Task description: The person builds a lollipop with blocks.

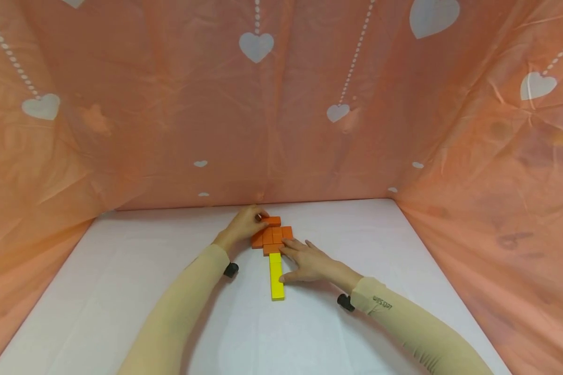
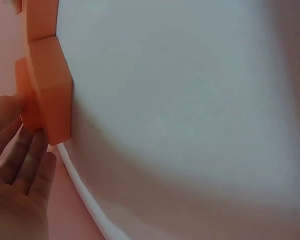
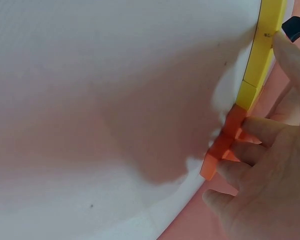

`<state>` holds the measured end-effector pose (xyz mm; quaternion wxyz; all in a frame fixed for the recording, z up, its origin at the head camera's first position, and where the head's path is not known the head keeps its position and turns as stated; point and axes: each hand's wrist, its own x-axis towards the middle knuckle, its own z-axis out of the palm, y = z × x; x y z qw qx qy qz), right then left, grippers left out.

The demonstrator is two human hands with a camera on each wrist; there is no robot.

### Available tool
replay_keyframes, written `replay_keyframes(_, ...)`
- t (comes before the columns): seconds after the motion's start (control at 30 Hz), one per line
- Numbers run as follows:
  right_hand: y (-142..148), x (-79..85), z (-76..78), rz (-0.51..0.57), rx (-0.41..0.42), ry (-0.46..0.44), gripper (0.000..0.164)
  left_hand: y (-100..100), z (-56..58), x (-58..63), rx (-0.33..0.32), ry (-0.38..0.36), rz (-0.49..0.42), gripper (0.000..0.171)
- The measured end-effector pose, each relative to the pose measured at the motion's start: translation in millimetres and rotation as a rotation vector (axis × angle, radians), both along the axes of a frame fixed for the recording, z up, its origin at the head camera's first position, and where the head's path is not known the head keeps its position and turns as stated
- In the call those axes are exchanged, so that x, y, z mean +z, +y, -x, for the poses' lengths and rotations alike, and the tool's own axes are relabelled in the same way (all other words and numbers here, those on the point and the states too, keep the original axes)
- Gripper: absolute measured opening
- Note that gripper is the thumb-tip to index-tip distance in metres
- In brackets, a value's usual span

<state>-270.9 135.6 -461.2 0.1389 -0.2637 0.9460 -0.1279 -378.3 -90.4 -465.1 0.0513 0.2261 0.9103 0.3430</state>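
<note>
Orange blocks (image 1: 267, 236) lie flat together on the white surface, with another orange block (image 1: 273, 221) at their far end. Below them, a short yellow block (image 1: 274, 257) and a longer yellow strip (image 1: 277, 284) form a straight stem. My left hand (image 1: 243, 225) pinches the far orange block between thumb and fingers; the left wrist view shows that orange block (image 2: 26, 92) at the fingertips. My right hand (image 1: 311, 263) has its fingers spread, fingertips touching the right side of the orange blocks and thumb against the yellow strip (image 3: 262, 50).
White cloth (image 1: 169, 323) covers the table. A pink-orange curtain (image 1: 262, 130) with white hearts stands behind and along both sides. Small black devices (image 1: 231, 270) sit at both wrists. The blocks lie near the table's far edge.
</note>
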Motion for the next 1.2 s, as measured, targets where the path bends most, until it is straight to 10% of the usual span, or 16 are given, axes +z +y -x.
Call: replay_keyframes(1.2,-0.1,3.1,2.1,-0.004,0.009,0.025,0.087,-1.0,2.4,-4.4,-0.022,0.03,0.096,0.033)
